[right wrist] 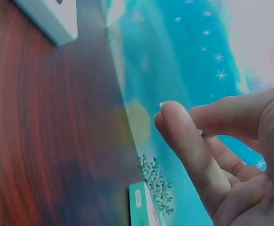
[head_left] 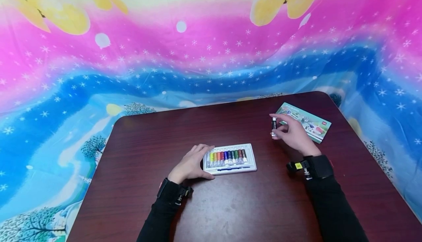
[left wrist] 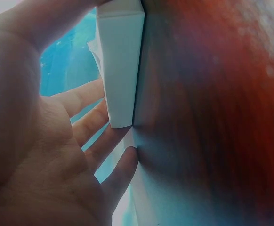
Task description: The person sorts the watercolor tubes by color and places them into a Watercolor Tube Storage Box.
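Observation:
On the table lies a white tray (head_left: 230, 171) with a row of small paint tubes (head_left: 227, 157) in several colours and a thin blue brush (head_left: 234, 168) along its near side. My left hand (head_left: 189, 163) grips the tray's left end, thumb at the near corner and fingers at the far one. In the left wrist view, the white side of the tray (left wrist: 120, 66) shows beside the spread fingers. My right hand (head_left: 295, 134) pinches a small dark paint tube (head_left: 274, 126) upright between thumb and fingers, above the table. In the right wrist view the fingers mostly hide that tube.
A green printed box (head_left: 318, 130) lies at the right back of the table, partly behind the right hand. The dark red-brown wooden table (head_left: 158, 132) meets a colourful snowflake-patterned cloth (head_left: 204, 51) at the back and sides.

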A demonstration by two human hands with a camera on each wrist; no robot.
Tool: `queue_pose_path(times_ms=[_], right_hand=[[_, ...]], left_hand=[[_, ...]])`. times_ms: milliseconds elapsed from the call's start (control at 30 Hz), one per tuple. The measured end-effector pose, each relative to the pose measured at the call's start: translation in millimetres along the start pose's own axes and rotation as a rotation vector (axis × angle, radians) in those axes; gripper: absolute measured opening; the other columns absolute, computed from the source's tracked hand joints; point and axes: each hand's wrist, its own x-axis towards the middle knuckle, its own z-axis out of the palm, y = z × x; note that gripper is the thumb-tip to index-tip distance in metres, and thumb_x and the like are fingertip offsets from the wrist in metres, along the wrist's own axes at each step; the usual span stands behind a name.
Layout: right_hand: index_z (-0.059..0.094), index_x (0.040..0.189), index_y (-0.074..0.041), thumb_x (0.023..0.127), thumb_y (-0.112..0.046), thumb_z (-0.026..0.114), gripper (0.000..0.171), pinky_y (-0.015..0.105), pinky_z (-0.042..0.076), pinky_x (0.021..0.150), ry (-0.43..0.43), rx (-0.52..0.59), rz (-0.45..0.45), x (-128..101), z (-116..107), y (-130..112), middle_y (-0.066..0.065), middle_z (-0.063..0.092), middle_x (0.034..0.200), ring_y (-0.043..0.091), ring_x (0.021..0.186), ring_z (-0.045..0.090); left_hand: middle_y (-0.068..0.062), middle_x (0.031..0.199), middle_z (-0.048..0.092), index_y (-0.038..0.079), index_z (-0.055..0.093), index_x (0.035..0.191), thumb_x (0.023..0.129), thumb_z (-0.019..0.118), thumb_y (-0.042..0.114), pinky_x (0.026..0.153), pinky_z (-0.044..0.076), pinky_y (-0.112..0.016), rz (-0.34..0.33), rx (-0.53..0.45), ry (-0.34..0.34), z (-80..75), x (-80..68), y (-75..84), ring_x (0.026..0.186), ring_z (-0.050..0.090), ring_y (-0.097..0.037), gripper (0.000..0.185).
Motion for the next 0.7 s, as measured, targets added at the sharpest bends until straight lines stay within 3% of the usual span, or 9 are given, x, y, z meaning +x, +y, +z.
queue_pose_path(times_ms=[133, 367, 567, 700], right_hand=[[0.043, 0.144, -0.033, 0.091, -0.003, 0.063, 0.064, 0.032, 0.057, 0.069, 0.013, 0.066, 0.006, -0.8, -1.3, -4.7, 0.01, 0.05, 0.116, 0.024, 0.082, 0.07], [0.044, 0.142, -0.037, 0.091, -0.009, 0.064, 0.062, 0.031, 0.057, 0.07, 0.068, 0.126, -0.015, -1.1, -1.4, -8.4, 0.01, 0.054, 0.116, 0.023, 0.082, 0.07], [0.042, 0.142, -0.039, 0.089, -0.012, 0.067, 0.064, 0.02, 0.055, 0.071, 0.091, 0.087, -0.015, -0.2, -0.9, -7.6, 0.008, 0.054, 0.116, 0.017, 0.081, 0.07], [0.041, 0.145, -0.035, 0.085, -0.015, 0.073, 0.07, 0.019, 0.054, 0.07, 0.083, 0.044, 0.009, -0.1, -0.6, -6.4, 0.007, 0.054, 0.119, 0.015, 0.081, 0.069]], left_hand=[[0.005, 0.139, 0.042, 0.026, 0.032, 0.15, 0.063, 0.083, 0.057, 0.103, 0.038, -0.042, 0.006, 0.003, 0.003, 0.5, 0.2, -0.5, 0.126, 0.038, -0.017, 0.106], [0.004, 0.14, 0.041, 0.026, 0.032, 0.15, 0.063, 0.082, 0.058, 0.103, 0.038, -0.042, 0.001, 0.003, -0.002, 0.8, 0.8, -1.0, 0.126, 0.038, -0.017, 0.106], [0.004, 0.14, 0.041, 0.025, 0.032, 0.15, 0.063, 0.083, 0.057, 0.103, 0.038, -0.042, 0.002, -0.003, -0.001, 0.1, 0.5, -0.4, 0.126, 0.038, -0.017, 0.106], [0.004, 0.14, 0.041, 0.025, 0.032, 0.15, 0.062, 0.083, 0.057, 0.103, 0.038, -0.043, 0.003, -0.006, 0.001, 0.1, -0.1, -0.4, 0.126, 0.038, -0.017, 0.106]])
